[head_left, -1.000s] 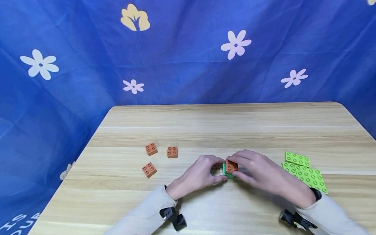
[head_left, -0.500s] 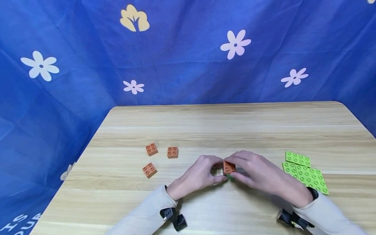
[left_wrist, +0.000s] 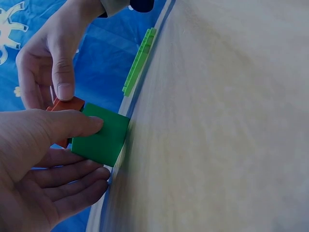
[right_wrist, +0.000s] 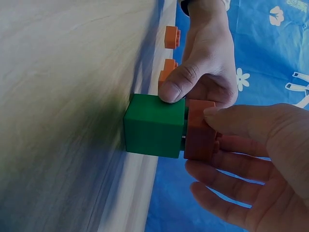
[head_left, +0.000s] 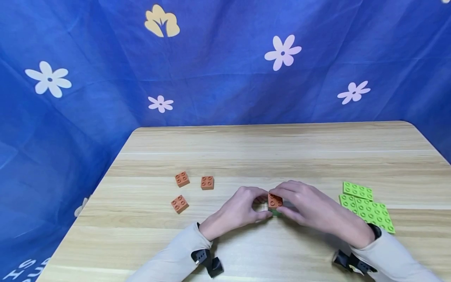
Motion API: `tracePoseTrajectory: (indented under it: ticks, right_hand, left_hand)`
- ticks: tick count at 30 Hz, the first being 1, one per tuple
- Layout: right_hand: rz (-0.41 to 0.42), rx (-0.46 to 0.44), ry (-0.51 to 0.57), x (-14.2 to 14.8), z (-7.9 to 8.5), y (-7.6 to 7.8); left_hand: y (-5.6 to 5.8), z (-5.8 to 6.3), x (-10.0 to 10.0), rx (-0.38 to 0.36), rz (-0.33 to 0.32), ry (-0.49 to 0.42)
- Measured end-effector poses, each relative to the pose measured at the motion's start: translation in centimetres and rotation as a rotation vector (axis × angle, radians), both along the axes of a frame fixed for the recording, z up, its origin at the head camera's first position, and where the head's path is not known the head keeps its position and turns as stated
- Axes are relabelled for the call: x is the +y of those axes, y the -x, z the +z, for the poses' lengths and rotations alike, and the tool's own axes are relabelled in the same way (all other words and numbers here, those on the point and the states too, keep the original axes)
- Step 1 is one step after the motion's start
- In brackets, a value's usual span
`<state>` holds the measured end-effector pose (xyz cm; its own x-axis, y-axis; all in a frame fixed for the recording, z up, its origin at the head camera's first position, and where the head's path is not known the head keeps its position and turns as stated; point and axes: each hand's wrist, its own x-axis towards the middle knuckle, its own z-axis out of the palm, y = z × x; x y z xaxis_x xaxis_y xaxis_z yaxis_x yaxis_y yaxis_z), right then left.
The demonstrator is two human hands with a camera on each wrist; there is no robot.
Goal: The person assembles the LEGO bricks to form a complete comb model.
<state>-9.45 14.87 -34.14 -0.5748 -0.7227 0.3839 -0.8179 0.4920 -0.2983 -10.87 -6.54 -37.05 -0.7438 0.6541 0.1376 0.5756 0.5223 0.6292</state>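
Observation:
A green building block (right_wrist: 152, 128) stands upright on the table in front of me. My left hand (head_left: 241, 207) pinches it from the left, thumb on its near face in the left wrist view. On top, my right hand (head_left: 311, 203) pinches a reddish-orange four-stud brick (head_left: 275, 200) between thumb and fingers. In the right wrist view the brick sits over the green block's studs, which still show in a narrow gap between the two. From the head, most of the green block is hidden below the brick and fingers.
Three loose orange bricks lie to the left, one of them an orange brick (head_left: 207, 182) nearest the hands. Several flat lime-green studded plates (head_left: 373, 213) lie by my right forearm. A blue flowered cloth (head_left: 225, 62) hangs behind the wooden table (head_left: 260, 250).
The right hand has shifted the orange brick slightly left, from offset to squarely over the green block. The left hand has stayed in place. Over the last half second hardly anything moves.

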Motion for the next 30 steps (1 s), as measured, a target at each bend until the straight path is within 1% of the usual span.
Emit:
tracePoseTrajectory:
  ticks: [13,19,22,30]
  right_hand:
    - [0.005,0.026,-0.002,-0.27,-0.25,-0.10]
    - [0.022,0.074,0.034,-0.35,-0.33,-0.29]
    - [0.029,0.088,0.035,-0.38,-0.25,-0.29]
    - [0.039,0.050,0.025,-0.46,0.00,0.14]
  left_hand:
    - [-0.05,-0.03,-0.08,-0.012,-0.005,-0.009]
    - [0.03,0.01,0.01,-0.011,-0.010,-0.013]
    - [0.06,0.03,0.06,-0.010,-0.015,-0.015]
    - [0.16,0.16,0.08,-0.038,-0.007,-0.037]
